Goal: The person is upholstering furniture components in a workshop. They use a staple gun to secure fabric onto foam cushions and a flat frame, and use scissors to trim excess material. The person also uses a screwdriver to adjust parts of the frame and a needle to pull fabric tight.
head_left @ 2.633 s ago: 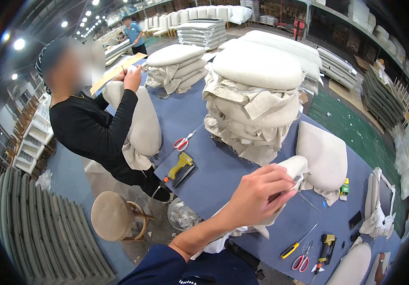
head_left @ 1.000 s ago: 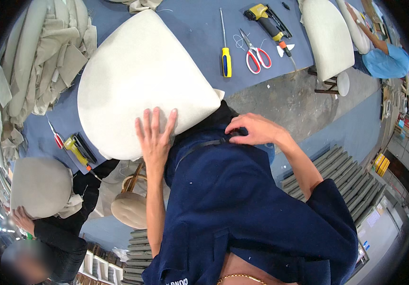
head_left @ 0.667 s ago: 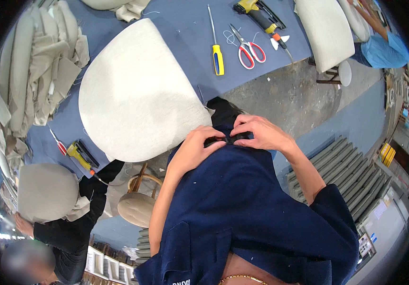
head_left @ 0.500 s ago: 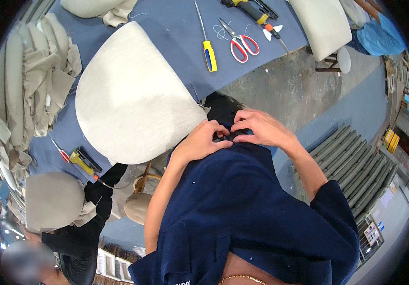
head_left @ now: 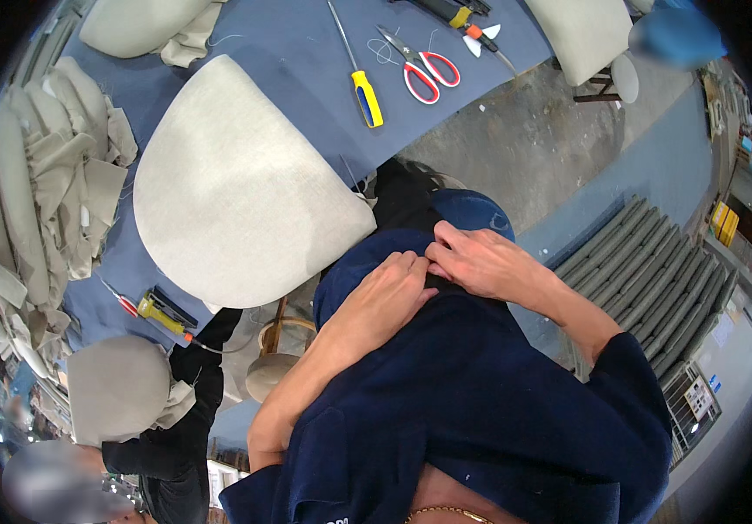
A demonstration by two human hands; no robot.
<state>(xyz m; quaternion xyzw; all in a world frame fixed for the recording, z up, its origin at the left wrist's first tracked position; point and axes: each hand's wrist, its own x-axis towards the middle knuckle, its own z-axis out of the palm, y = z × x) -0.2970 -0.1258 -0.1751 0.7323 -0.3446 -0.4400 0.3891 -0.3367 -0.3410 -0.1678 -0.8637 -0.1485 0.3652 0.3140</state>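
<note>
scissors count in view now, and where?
2. One red-and-white-handled pair lies right of the yellow screwdriver; the other pair lies beside the yellow-bodied staple gun, at lower left. More may be hidden behind the cushion pile.

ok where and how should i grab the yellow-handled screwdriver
Probably by its thick yellow-and-blue handle, coming from the near edge of the table: that end lies closer, while the thin shaft points away. The scissors sit on its right, so perhaps keep left.
</note>
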